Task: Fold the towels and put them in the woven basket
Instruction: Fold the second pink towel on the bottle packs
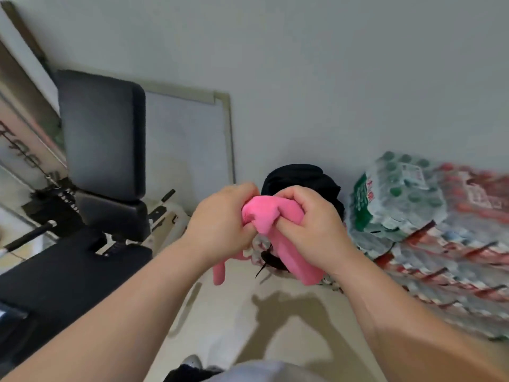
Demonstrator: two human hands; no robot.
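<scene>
Folding has barely begun: the left hand [224, 216] and right hand [308, 227] both clutch the bunched, soft pink cloth towel [264, 216] in mid-air above the floor; no woven basket is in view.

One pink towel [271, 216]; two hands, the left hand [220, 216] and the right hand [314, 227]. One black exercise bench [102, 133], one framed board [187, 139], one green-labelled bottle pack [396, 194] — red-labelled packs [468, 244] several, number unclear.

Beige floor [225, 312] bears bottled-water packs [429, 221], black bench [68, 271].
</scene>
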